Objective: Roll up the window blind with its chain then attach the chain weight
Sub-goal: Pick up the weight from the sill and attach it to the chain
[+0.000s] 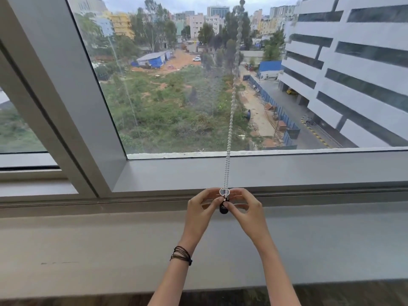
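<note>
A white bead chain (231, 120) hangs down in front of the window glass to just above the sill. At its lower end sits a small clear loop, and under it a black chain weight (223, 208). My left hand (202, 208) pinches the weight and the chain's bottom from the left. My right hand (245, 207) pinches the same spot from the right. Fingertips of both hands meet around the top of the weight. The blind itself is out of view above the frame.
A grey window frame (287, 171) runs across behind my hands, with a wide grey sill (110, 244) below them. A slanted frame post (72, 100) stands at the left. Outside the glass are buildings and a green plot.
</note>
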{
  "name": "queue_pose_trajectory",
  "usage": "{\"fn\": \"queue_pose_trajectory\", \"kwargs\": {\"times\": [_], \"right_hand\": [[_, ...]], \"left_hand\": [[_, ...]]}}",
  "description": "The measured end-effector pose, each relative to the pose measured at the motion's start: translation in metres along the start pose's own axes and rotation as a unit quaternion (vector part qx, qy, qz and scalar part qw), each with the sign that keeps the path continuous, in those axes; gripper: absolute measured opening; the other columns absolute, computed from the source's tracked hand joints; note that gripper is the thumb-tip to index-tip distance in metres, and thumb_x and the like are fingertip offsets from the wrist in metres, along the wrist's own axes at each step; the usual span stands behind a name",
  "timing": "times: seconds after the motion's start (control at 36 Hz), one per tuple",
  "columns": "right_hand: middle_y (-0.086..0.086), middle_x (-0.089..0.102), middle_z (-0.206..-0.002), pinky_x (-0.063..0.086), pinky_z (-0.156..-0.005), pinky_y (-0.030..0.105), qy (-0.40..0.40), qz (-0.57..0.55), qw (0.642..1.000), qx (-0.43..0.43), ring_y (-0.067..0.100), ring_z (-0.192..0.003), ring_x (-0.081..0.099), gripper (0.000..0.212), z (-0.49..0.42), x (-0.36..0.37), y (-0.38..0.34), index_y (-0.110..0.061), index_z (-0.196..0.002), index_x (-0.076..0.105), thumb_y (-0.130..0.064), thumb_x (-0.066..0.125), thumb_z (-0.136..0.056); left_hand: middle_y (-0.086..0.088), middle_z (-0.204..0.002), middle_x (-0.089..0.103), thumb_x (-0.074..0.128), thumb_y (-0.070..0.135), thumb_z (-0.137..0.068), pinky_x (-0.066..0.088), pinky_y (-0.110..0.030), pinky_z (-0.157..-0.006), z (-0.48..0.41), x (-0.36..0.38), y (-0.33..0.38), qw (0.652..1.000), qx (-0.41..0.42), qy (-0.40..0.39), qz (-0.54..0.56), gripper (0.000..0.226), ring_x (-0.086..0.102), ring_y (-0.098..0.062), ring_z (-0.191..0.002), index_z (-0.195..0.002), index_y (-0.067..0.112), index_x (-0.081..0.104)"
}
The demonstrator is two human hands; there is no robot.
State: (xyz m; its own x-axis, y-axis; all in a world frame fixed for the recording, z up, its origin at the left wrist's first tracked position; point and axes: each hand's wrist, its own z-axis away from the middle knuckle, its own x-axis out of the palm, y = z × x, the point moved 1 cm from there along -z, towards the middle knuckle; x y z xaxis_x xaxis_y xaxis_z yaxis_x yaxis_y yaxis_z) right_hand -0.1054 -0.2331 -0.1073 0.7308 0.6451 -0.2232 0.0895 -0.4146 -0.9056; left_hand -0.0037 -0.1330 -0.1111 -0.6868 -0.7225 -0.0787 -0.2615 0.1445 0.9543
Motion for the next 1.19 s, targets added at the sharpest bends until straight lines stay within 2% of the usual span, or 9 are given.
{"fn": "queue_pose_trajectory", "kwargs": {"times": [0.19, 0.31, 0.44, 0.83, 1.11, 1.19], "right_hand": [[-0.004, 0.070, -0.092, 0.046, -0.070, 0.009, -0.012, -0.006, 1.000, 0.007, 0.008, -0.087, 0.065, 0.020, 0.004, 0.003, 0.001, -0.020, -0.093, 0.064, -0.009, 0.073, -0.078], [-0.004, 0.070, -0.092, 0.049, -0.072, 0.013, -0.014, -0.007, 1.000, 0.007, 0.008, -0.089, 0.065, 0.021, 0.004, 0.005, 0.002, -0.020, -0.094, 0.064, -0.009, 0.072, -0.078], [-0.008, 0.070, -0.091, 0.049, -0.071, 0.011, -0.017, -0.006, 1.000, 0.008, 0.007, -0.087, 0.066, 0.024, 0.005, 0.006, 0.004, -0.027, -0.093, 0.064, -0.011, 0.072, -0.078], [-0.008, 0.070, -0.091, 0.052, -0.076, 0.019, -0.019, 0.001, 1.000, 0.013, 0.008, -0.090, 0.065, 0.025, 0.006, 0.010, 0.007, -0.029, -0.093, 0.063, -0.011, 0.072, -0.078], [-0.011, 0.069, -0.091, 0.048, -0.073, 0.011, -0.018, 0.001, 1.000, 0.015, 0.004, -0.089, 0.065, 0.025, 0.009, 0.012, 0.008, -0.030, -0.093, 0.064, -0.011, 0.071, -0.078], [-0.010, 0.069, -0.092, 0.049, -0.072, 0.011, -0.017, 0.004, 1.000, 0.018, 0.005, -0.090, 0.064, 0.024, 0.010, 0.013, 0.008, -0.029, -0.093, 0.064, -0.012, 0.072, -0.078]], "left_hand": [[0.007, -0.094, 0.074, 0.071, 0.014, -0.082, 0.052, -0.015, -0.076, 0.010, -0.002, -0.006, 0.999, 0.011, 0.045, -0.003, 0.017, 0.069, -0.009, -0.090, -0.094, 0.025, 0.071], [0.006, -0.093, 0.075, 0.071, 0.010, -0.081, 0.052, -0.016, -0.076, 0.013, -0.004, -0.009, 0.999, 0.004, 0.050, 0.003, 0.018, 0.070, -0.011, -0.089, -0.092, 0.024, 0.071], [0.009, -0.092, 0.075, 0.072, 0.012, -0.080, 0.052, -0.016, -0.076, 0.015, -0.007, -0.012, 0.999, 0.001, 0.047, -0.006, 0.020, 0.070, -0.010, -0.088, -0.091, 0.028, 0.071], [0.010, -0.092, 0.074, 0.071, 0.011, -0.081, 0.052, -0.017, -0.078, 0.016, -0.011, -0.012, 0.999, 0.003, 0.041, -0.015, 0.020, 0.069, -0.009, -0.089, -0.091, 0.029, 0.071], [0.011, -0.094, 0.074, 0.072, 0.014, -0.081, 0.053, -0.020, -0.080, 0.017, -0.013, -0.015, 0.999, 0.002, 0.029, -0.024, 0.018, 0.069, -0.008, -0.090, -0.094, 0.027, 0.071], [0.010, -0.094, 0.074, 0.072, 0.017, -0.081, 0.055, -0.026, -0.082, 0.018, -0.013, -0.017, 0.999, -0.004, 0.024, -0.023, 0.017, 0.069, -0.009, -0.091, -0.095, 0.026, 0.071]]}}
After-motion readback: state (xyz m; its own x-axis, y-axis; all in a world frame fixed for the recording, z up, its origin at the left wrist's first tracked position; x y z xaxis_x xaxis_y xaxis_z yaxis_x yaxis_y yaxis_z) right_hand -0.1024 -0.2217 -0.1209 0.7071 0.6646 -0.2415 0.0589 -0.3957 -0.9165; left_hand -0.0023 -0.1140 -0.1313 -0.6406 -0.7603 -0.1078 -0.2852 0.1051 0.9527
